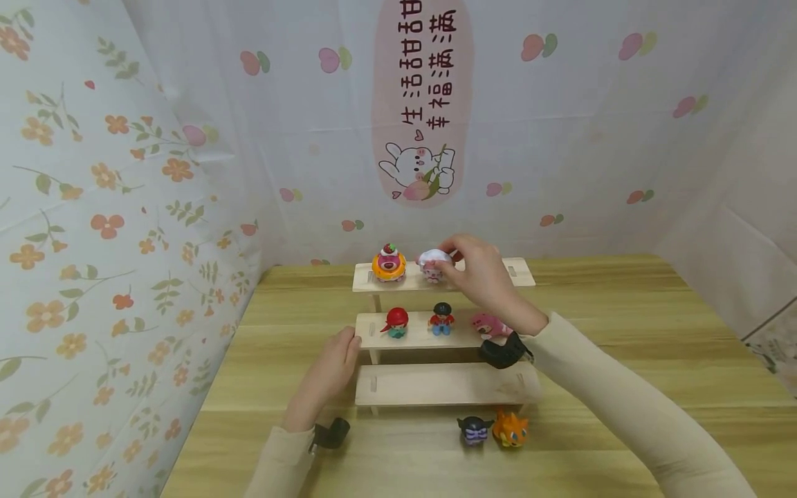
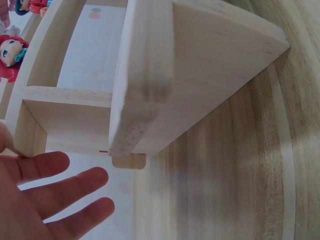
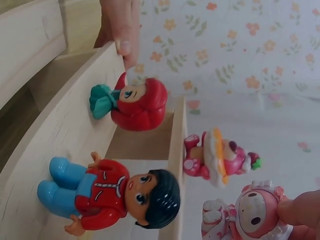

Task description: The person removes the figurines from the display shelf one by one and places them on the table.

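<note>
In the head view my right hand (image 1: 482, 273) pinches a pink and white figurine (image 1: 431, 265) at the top tier. Its rabbit-like face and pink bow show in the right wrist view, thumb and finger at its head (image 3: 257, 212). My left hand (image 1: 330, 366) holds the left end of the wooden display stand (image 1: 448, 384) at the middle tier, thumb on the edge, other fingers loosely extended beneath. Left of the pinched figurine sits a pink bear figurine in an orange ring (image 1: 389, 266). The middle tier bears a red-haired figurine (image 1: 396, 322), a boy figurine in a red jacket (image 1: 441, 319) and a pink figurine (image 1: 486, 324).
On the wood-grain table (image 1: 280, 311), before the lowest tier, stand a black figurine with a purple bow (image 1: 474, 430) and an orange figurine (image 1: 511, 429). Printed cloth (image 1: 299, 159) hangs behind the stand; flowered cloth (image 1: 112, 242) hangs on the left.
</note>
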Motion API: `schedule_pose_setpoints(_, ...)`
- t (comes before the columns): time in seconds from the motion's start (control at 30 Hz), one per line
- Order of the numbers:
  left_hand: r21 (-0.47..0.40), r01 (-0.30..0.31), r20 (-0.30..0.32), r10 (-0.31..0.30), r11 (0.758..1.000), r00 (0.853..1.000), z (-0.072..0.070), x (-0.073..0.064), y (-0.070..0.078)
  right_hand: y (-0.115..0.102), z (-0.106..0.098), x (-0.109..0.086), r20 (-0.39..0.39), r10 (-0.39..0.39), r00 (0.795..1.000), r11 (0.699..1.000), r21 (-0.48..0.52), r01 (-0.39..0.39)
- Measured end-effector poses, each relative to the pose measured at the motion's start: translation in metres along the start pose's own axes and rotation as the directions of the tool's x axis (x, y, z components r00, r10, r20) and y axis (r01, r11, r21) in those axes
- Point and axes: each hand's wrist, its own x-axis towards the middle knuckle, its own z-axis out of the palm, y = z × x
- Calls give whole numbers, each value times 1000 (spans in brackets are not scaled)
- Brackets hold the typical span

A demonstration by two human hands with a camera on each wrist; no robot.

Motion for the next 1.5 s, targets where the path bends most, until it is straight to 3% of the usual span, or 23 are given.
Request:
schedule_pose_setpoints(0.33, 10, 1, 16, -1, 1000, 1000, -2, -1, 0, -6, -10, -12, -64, -111, 992, 994, -21, 109)
schedule_pose_setpoints(0.67, -7, 5, 17, -5, 1000, 1000, -1, 1, 0, -12, -16, -27, -63, -82, 995, 997, -12, 82)
schedule_pose_setpoints(0.9, -15, 7, 20, -7, 1000, 1000, -1, 1, 0, -21, -19, -45, -13, -55, 998, 998, -40, 55)
schedule_pose_setpoints(1.5, -17, 20, 40, -19, 1000, 999, -3, 1, 1, -40, -7, -87, 16, -186, 982, 982, -14, 186)
